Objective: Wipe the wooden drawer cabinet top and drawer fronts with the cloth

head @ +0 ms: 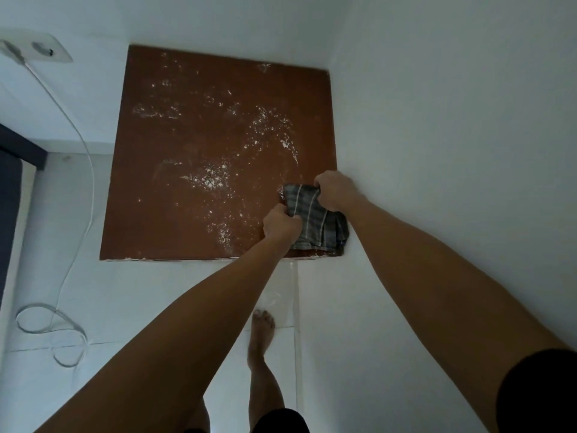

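The brown wooden cabinet top (199, 135) fills the middle of the head view, seen from above and speckled with white dust and crumbs. A grey checked cloth (315, 221) lies bunched at its near right corner. My left hand (281, 225) grips the cloth's near left edge. My right hand (335, 190) grips its far right edge, close to the wall. The drawer fronts are hidden below the top's front edge.
White walls meet behind and to the right of the cabinet (437, 120). A wall socket (46, 51) at upper left feeds a white cable (71, 276) that coils on the tiled floor. A dark piece of furniture (12, 189) stands at far left. My bare foot (260, 332) is below.
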